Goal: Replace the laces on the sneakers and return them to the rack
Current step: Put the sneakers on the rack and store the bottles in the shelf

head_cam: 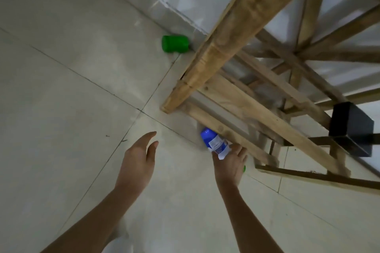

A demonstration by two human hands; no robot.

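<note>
Wooden slatted rack (pixel 236 96); L hand (pixel 136 162) open, empty; R hand (pixel 230 164) splayed on blue-capped cylindrical bottle (pixel 213 140), grip unclear.

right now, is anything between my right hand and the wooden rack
Yes. A blue and white bottle sits at the fingers of the right hand, between them and the low front rail of the wooden rack. Nothing else visible stands in that gap. No sneakers are in view.

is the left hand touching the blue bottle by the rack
Apart. The head view shows bare floor between the left hand and the blue bottle.
</note>
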